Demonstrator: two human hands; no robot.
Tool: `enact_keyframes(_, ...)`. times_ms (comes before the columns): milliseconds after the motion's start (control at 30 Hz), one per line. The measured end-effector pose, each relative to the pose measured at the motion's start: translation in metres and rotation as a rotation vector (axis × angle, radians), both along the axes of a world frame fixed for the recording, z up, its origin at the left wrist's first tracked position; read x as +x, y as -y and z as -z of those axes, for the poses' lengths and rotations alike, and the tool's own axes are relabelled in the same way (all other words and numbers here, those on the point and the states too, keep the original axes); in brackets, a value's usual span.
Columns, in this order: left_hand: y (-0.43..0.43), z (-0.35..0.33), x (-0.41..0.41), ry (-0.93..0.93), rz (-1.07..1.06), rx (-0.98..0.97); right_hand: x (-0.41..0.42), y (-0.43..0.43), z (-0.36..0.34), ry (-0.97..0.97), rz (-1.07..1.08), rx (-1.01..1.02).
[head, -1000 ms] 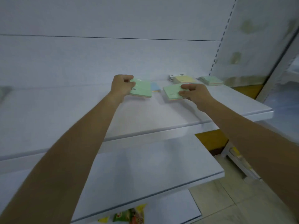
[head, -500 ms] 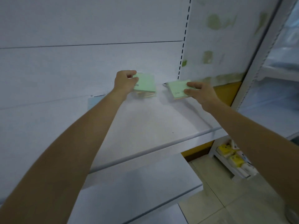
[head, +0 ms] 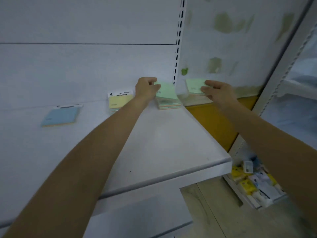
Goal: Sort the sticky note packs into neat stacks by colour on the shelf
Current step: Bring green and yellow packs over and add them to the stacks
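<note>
Slanting face-up — left green pack (head: 167, 91), right green pack (head: 193, 85), both gripped.

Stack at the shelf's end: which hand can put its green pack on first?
Probably left. The left hand holds its green pack right over the stack; the right hand holds the other green pack off to the stack's right.

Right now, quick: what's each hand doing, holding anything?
Left hand: grips a flat, square green sticky note pack.
Right hand: holds a second square green sticky note pack.
</note>
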State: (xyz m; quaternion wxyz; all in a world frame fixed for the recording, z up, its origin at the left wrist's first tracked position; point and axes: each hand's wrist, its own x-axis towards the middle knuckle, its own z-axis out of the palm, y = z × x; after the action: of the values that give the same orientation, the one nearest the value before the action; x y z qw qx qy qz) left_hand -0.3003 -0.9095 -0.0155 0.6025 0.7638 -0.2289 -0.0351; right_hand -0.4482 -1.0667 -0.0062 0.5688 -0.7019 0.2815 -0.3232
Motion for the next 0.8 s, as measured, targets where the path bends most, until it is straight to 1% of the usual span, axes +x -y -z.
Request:
enact_keyframes(233,0.026,0.02,-0.003,-0.01,-0.143,0.115,0.021,0.029,0.007,0.011,-0.146,0.057)
enact_keyframes(367,0.029,0.02,-0.007,0.005,-0.154,0.177,0.037,0.03,0.014,0.018,-0.196,0.094)
enact_keyframes(467,0.03,0.022,-0.01,-0.004,-0.139,0.261,0.049,0.025,0.019,0.017,-0.21,0.097)
enact_keyframes(533,0.028,0.024,-0.012,-0.01,-0.122,0.266,0.054,0.021,0.021,0.012,-0.211,0.09)
enact_keyframes(667,0.015,0.022,-0.016,0.141,-0.14,0.378,0.063,0.009,0.024,0.005,-0.261,0.07)
enact_keyframes(800,-0.008,0.023,-0.022,0.286,-0.141,0.488,0.071,-0.01,0.024,-0.023,-0.279,-0.04)
